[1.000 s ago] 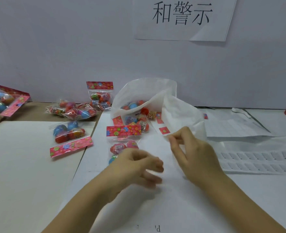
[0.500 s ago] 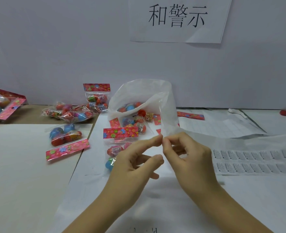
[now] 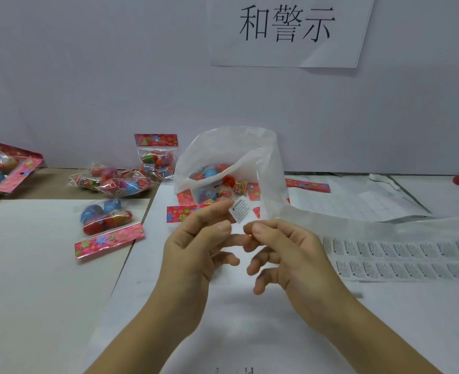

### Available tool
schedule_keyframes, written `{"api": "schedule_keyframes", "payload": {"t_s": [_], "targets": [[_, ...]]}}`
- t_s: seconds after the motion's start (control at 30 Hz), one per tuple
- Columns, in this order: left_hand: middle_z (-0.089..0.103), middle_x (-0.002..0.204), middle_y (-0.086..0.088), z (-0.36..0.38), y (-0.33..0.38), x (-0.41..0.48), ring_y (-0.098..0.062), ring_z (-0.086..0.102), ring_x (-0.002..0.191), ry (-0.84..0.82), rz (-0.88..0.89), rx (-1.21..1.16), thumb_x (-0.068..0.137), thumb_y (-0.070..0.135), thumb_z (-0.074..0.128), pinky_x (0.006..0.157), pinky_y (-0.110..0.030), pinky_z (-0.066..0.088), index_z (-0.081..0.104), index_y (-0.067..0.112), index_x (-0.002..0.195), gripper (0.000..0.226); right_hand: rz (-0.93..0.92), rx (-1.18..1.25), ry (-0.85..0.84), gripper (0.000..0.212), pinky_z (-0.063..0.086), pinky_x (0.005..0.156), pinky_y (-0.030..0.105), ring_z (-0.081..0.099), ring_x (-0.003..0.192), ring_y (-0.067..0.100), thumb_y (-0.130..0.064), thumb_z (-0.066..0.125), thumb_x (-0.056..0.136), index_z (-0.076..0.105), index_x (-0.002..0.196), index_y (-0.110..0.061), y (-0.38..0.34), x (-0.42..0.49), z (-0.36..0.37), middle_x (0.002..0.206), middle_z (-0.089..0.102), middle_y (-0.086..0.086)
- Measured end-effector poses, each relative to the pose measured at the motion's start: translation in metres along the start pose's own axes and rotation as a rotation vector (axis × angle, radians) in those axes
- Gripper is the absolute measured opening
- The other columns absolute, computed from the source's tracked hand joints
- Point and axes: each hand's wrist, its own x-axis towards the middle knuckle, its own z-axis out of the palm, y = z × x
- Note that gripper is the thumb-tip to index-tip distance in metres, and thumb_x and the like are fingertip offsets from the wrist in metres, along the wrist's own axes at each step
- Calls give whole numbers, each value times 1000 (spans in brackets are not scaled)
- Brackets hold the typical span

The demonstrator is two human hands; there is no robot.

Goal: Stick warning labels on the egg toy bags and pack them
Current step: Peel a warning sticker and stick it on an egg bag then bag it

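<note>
The warning label (image 3: 239,210) I hold is matt white paper; its backing strip (image 3: 371,225) translucent, smooth; egg toy bags (image 3: 107,217) glossy clear plastic.

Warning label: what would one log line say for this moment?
left hand holds warning label | right hand pinches backing strip | label not yet stuck

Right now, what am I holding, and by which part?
A warning label, its left edge pinched in the fingers of your left hand. Whether the right hand grips anything cannot be told.

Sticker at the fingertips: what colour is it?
The sticker is white with small black print, clearest in the head view.
</note>
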Motion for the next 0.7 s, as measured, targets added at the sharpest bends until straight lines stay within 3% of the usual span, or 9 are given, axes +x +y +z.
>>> {"api": "schedule_keyframes", "payload": {"t_s": [0.1, 0.2, 0.3, 0.47, 0.7], "targets": [[76, 91, -5, 3, 0, -3, -21, 73, 75, 45, 72, 60, 56, 34, 74, 55, -22, 55, 78, 28, 86, 31, 10, 40, 5, 29, 46, 41, 27, 59, 56, 18, -37, 71, 61, 76, 79, -16, 1, 0, 1, 73, 65, 6], [76, 87, -5, 3, -4, -3, -22, 74, 74, 57, 117, 126, 73, 18, 70, 58, -22, 56, 76, 26, 86, 17, -24, 57, 44, 26, 45, 41, 27, 59, 57, 15, -35, 72, 60, 76, 78, -18, 1, 1, 0, 73, 65, 3], [75, 84, -4, 5, -5, -5, -21, 74, 74, 58, 119, 196, 84, 3, 65, 61, -20, 56, 74, 27, 85, 26, -36, 55, 63, 20, 46, 42, 27, 59, 57, 15, -32, 72, 63, 76, 77, -19, 2, 2, -1, 72, 65, 2], [76, 85, -3, 6, -7, -5, -21, 74, 78, 39, 121, 198, 82, 5, 66, 64, -19, 56, 72, 24, 90, 21, -38, 67, 94, 17, 46, 42, 28, 59, 57, 16, -30, 72, 63, 74, 75, -17, 2, 3, -2, 72, 64, 3], [75, 84, -5, 6, -7, -6, -24, 74, 79, 25, 113, 129, 60, 29, 72, 64, -21, 55, 77, 29, 83, 24, 5, 58, 74, 25, 48, 44, 28, 59, 58, 18, -31, 70, 65, 71, 81, -12, 3, 2, -3, 75, 67, 11]]}}
